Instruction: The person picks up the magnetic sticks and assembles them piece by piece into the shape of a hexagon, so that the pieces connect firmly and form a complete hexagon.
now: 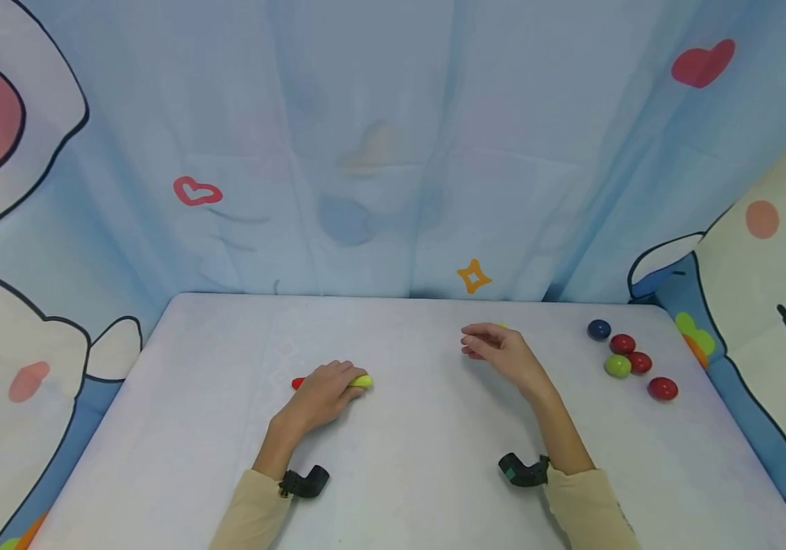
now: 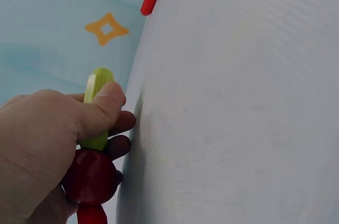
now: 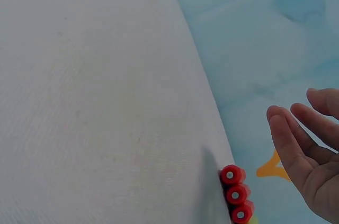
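My left hand point(image 1: 322, 395) grips a toy piece with a lime-green rod point(image 2: 97, 83), a dark red ball point(image 2: 91, 176) and a red rod point(image 2: 92, 214) in one line. Thumb and fingers pinch the green part; in the head view the hand hides the ball. My right hand point(image 1: 502, 355) hovers above the table with loosely bent fingers and nothing in its grasp. Close to it in the right wrist view, three red pieces point(image 3: 237, 194) with pale centres stand in a row. From the head view my right hand mostly covers that spot, with a bit of lime green point(image 1: 502, 325) showing behind.
At the right of the white table point(image 1: 420, 473) lie a blue ball point(image 1: 599, 330), a lime-green ball point(image 1: 617, 367) and three red balls point(image 1: 663, 389). A light blue curtain point(image 1: 393, 92) with cartoon prints hangs along the table's back edge and sides.
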Demonstrator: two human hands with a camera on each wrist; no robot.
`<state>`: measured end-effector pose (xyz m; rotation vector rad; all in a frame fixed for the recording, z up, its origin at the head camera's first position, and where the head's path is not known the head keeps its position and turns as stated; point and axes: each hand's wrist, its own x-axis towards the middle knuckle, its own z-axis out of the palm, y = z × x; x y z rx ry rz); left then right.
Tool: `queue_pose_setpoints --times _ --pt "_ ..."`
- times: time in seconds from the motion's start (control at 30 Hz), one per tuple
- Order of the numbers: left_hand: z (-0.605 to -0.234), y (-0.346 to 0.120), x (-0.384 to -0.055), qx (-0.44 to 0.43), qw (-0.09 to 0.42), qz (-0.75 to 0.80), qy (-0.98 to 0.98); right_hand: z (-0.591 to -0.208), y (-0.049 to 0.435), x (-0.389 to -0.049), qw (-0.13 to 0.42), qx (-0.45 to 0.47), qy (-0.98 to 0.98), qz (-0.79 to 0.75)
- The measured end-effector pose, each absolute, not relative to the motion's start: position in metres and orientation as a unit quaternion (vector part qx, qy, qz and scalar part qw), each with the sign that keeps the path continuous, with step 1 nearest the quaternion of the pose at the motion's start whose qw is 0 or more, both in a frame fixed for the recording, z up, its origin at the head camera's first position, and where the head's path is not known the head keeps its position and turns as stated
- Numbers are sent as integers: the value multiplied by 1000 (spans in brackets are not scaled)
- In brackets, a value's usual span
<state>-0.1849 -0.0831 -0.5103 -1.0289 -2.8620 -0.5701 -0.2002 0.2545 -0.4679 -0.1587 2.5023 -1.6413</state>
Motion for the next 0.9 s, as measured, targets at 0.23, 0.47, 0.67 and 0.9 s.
queue_pose_setpoints --times 0.23,0.47,0.67,0.9 --pt "-511 -85 -185 -326 20 -185 -927 -474 260 -205 69 -33 857 -509" --pt "-513 -84 -186 -332 22 -186 -925 -469 291 -203 46 15 897 -440" --pt "-513 -83 -185 -325 12 -187 -927 -465 324 -199 21 41 912 -407" --pt "-514 -83 -185 -327 31 -190 -925 -455 353 -193 15 91 933 -348"
